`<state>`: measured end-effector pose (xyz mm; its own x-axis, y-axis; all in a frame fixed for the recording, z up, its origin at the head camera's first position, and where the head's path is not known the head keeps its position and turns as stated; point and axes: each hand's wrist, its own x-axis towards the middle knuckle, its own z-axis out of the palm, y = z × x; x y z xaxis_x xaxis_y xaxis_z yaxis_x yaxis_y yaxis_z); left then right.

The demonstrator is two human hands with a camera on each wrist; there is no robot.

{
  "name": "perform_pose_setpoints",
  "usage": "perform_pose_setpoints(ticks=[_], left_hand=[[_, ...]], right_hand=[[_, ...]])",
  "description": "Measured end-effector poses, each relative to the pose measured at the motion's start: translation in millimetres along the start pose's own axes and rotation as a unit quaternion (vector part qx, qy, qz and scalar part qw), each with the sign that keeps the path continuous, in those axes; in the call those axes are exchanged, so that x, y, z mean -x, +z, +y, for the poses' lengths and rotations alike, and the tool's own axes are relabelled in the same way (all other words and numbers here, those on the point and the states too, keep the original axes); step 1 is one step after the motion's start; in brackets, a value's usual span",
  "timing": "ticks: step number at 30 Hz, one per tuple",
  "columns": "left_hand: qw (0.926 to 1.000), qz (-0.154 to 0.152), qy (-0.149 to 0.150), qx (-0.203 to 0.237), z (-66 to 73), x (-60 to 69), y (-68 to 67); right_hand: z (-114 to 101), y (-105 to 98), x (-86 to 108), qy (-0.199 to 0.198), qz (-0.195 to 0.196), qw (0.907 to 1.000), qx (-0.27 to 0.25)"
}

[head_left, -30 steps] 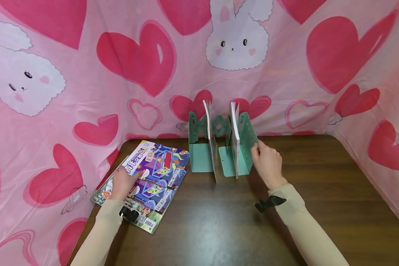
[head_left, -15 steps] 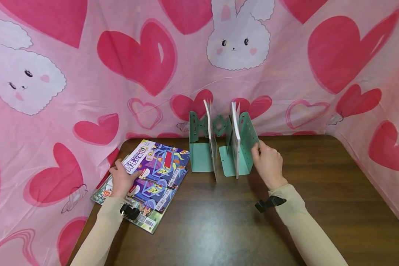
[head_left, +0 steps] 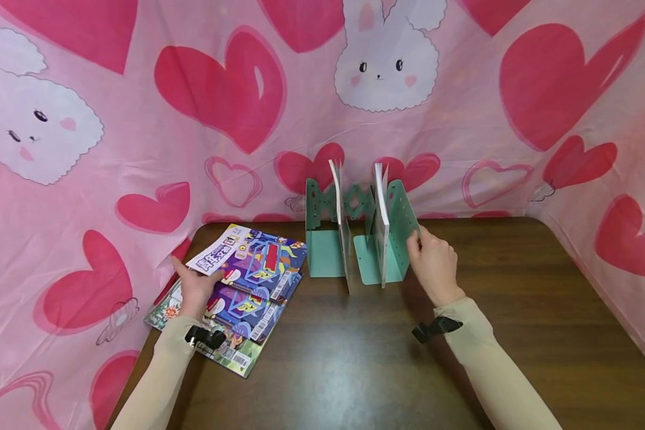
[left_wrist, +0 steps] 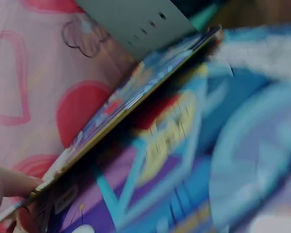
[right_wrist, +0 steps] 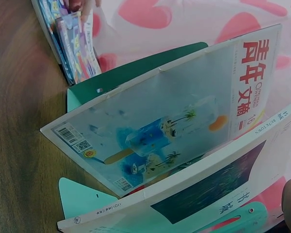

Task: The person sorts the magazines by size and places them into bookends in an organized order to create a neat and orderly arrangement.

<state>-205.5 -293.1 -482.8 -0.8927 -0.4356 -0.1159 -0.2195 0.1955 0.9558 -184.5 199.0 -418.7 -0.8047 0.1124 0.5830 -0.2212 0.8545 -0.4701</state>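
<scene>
The left hand [head_left: 194, 292] pinches the left edge of the top purple magazine [head_left: 258, 257], which lies over other magazines at the table's left. In the left wrist view, that magazine [left_wrist: 121, 109] is tilted up off the one below, its edge between thumb and fingers [left_wrist: 14, 182]. The right hand [head_left: 434, 263] grips the right panel of a green bookend rack [head_left: 403, 209]. Two publications stand apart in the rack: a magazine [right_wrist: 174, 116] with an ice-pop cover and a white one [right_wrist: 262, 160] nearer the right hand.
A brown wooden table [head_left: 355, 358] lies under everything. Behind and beside it hangs a pink cloth [head_left: 301, 107] with hearts and rabbits. The rack stands near the table's back edge, to the right of the magazine pile.
The left hand has shifted slightly, and the top magazine has slid a little up and left over the purple one beneath. The right hand keeps its grip on the rack.
</scene>
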Motion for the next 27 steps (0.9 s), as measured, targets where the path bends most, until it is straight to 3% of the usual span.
perform_pose_setpoints(ticks=[2, 4, 6, 11, 13, 14, 18, 22, 25, 27], left_hand=[[0.9954, -0.006, -0.031, 0.091, 3.7, -1.2, 3.6], [0.9801, -0.02, -0.065, 0.187, 6.5, -2.8, 6.0], [0.9687, -0.031, -0.075, 0.235, 7.1, -3.7, 7.4], [0.9816, -0.053, -0.055, 0.175, 5.3, 0.1, 9.4], [0.9793, -0.069, -0.054, 0.182, 5.3, 1.1, 11.3], [0.975, -0.076, -0.061, 0.2, 5.6, 1.2, 12.3], [0.9447, -0.106, -0.096, 0.295, 10.2, -0.4, 15.2], [0.9189, -0.141, -0.109, 0.352, 14.3, -0.3, 13.7], [0.9109, -0.183, -0.113, 0.352, 13.6, 1.3, 10.2], [0.9098, -0.203, -0.116, 0.343, 11.4, 2.7, 8.5]], right_hand=[[0.1, -0.4, -0.6, -0.002, 0.004, 1.0, 0.002], [-0.1, -0.7, -0.7, -0.002, 0.007, 1.0, 0.003], [-0.3, -0.8, -0.4, -0.003, 0.009, 0.9999, 0.003], [0.0, -0.8, 0.5, -0.004, 0.005, 1.0, -0.001], [0.2, -0.7, 0.6, -0.006, 0.003, 1.0, -0.003], [0.0, -0.7, 0.7, -0.008, 0.001, 1.0, -0.004], [-0.2, -0.8, 0.9, -0.01, 0.002, 0.9999, -0.005], [-0.4, -0.7, 0.9, -0.01, 0.004, 0.9999, -0.006], [-0.2, -0.7, 0.6, -0.009, 0.005, 0.9999, -0.004], [-0.1, -0.7, 0.5, -0.009, 0.004, 0.9999, -0.004]])
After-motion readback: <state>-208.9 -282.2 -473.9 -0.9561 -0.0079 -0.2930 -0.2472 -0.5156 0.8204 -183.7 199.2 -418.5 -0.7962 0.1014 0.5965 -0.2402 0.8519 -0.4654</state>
